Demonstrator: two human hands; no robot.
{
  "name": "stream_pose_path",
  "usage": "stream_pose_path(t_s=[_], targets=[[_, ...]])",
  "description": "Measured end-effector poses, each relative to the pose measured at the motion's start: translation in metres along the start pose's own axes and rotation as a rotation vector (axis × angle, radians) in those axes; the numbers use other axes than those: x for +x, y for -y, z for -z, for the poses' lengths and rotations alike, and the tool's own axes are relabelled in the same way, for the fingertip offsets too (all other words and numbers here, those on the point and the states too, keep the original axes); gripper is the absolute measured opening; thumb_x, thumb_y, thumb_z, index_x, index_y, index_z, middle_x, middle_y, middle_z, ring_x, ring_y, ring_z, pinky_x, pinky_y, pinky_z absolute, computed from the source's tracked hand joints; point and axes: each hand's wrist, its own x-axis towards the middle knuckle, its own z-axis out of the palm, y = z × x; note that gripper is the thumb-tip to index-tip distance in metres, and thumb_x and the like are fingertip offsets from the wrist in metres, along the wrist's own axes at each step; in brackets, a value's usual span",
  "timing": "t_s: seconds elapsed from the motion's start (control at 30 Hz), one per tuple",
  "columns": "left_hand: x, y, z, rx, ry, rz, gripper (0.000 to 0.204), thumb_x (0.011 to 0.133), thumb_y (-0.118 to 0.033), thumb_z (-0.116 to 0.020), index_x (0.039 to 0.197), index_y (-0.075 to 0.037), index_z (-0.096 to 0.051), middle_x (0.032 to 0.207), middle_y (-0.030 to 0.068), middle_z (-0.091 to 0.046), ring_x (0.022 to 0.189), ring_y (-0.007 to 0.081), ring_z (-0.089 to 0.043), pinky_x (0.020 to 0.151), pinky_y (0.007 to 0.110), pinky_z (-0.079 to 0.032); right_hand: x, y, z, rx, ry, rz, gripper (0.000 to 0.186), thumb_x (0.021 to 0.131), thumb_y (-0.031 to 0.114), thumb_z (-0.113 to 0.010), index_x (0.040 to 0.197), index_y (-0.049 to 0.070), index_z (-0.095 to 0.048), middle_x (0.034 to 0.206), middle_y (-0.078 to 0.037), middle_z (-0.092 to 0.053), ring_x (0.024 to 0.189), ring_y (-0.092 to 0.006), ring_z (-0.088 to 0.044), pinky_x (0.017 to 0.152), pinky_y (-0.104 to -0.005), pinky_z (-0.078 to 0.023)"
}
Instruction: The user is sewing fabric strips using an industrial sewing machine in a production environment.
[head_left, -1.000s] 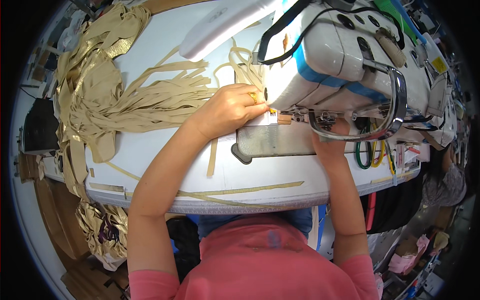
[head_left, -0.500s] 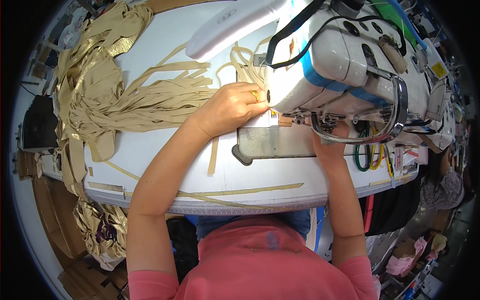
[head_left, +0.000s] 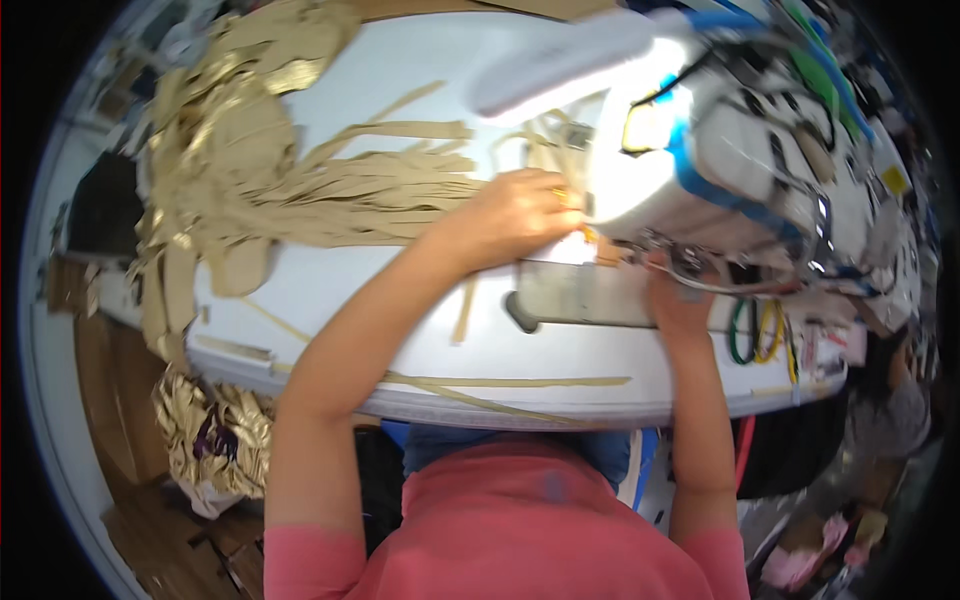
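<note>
In the blurred head view, my left hand (head_left: 530, 215) is closed beside the left end of a white sewing machine (head_left: 740, 180), near the needle plate; what its fingers grip is hidden. My right hand (head_left: 683, 295) reaches under the machine's metal guard, over the steel bed plate (head_left: 590, 295), its fingers mostly hidden. A small tan piece (head_left: 608, 255) lies between the hands. Long beige strips (head_left: 370, 195) spread to the left, joined to a heap of beige and gold fabric (head_left: 245, 130).
A white lamp (head_left: 560, 65) hangs over the white table (head_left: 480, 355). Green and yellow scissor-like handles (head_left: 755, 330) are at the right. Loose thin strips (head_left: 520, 382) lie along the front edge. Crumpled gold fabric (head_left: 210, 440) sits below at the left, near cardboard (head_left: 120, 410).
The whole view has shifted rightward and become blurred, as the camera moved. Both hands keep about the same places relative to the machine.
</note>
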Motion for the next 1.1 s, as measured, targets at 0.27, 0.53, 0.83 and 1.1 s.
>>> stream_pose_path(t_s=[0.27, 0.53, 0.83, 1.1], targets=[[0.013, 0.036, 0.027, 0.116, -0.099, 0.511, 0.031, 0.075, 0.001, -0.055, 0.105, -0.004, -0.062, 0.098, 0.0148, -0.065, 0.091, 0.0320, -0.064, 0.076, 0.039, -0.054, 0.000, 0.029, -0.005, 0.288, 0.017, -0.055, 0.012, 0.094, 0.013, -0.056, 0.086, 0.004, -0.055, 0.077, -0.003, -0.057, 0.070, -0.0103, -0.053, 0.063, -0.0238, -0.042], [-0.089, 0.066, 0.178, 0.184, 0.245, 0.910, 0.015, 0.079, -0.010, -0.067, 0.092, -0.002, -0.070, 0.088, 0.0118, -0.069, 0.080, 0.0254, -0.065, 0.073, 0.034, -0.051, 0.002, 0.044, -0.008, 0.389, -0.011, -0.107, 0.010, 0.094, 0.010, -0.056, 0.090, 0.001, -0.060, 0.077, -0.002, -0.060, 0.067, -0.0065, -0.051, 0.060, -0.0222, -0.041], [-0.127, 0.068, 0.189, 0.175, 0.176, 1.101, 0.020, 0.078, -0.024, -0.067, 0.087, -0.007, -0.072, 0.079, 0.0104, -0.069, 0.072, 0.0239, -0.065, 0.070, 0.033, -0.051, 0.003, 0.050, -0.010, 0.258, 0.059, -0.061, 0.015, 0.095, 0.012, -0.056, 0.094, 0.000, -0.065, 0.081, -0.001, -0.063, 0.070, -0.0054, -0.052, 0.061, -0.0207, -0.041], [-0.104, 0.061, 0.185, -0.123, 0.045, 1.271, 0.020, 0.082, -0.021, -0.067, 0.086, -0.002, -0.069, 0.074, 0.0056, -0.066, 0.069, 0.0147, -0.063, 0.067, 0.027, -0.050, -0.002, 0.077, -0.006, 0.260, 0.062, 0.032, 0.016, 0.095, 0.012, -0.054, 0.091, 0.000, -0.065, 0.082, -0.004, -0.065, 0.072, -0.0096, -0.056, 0.067, -0.0245, -0.045]])
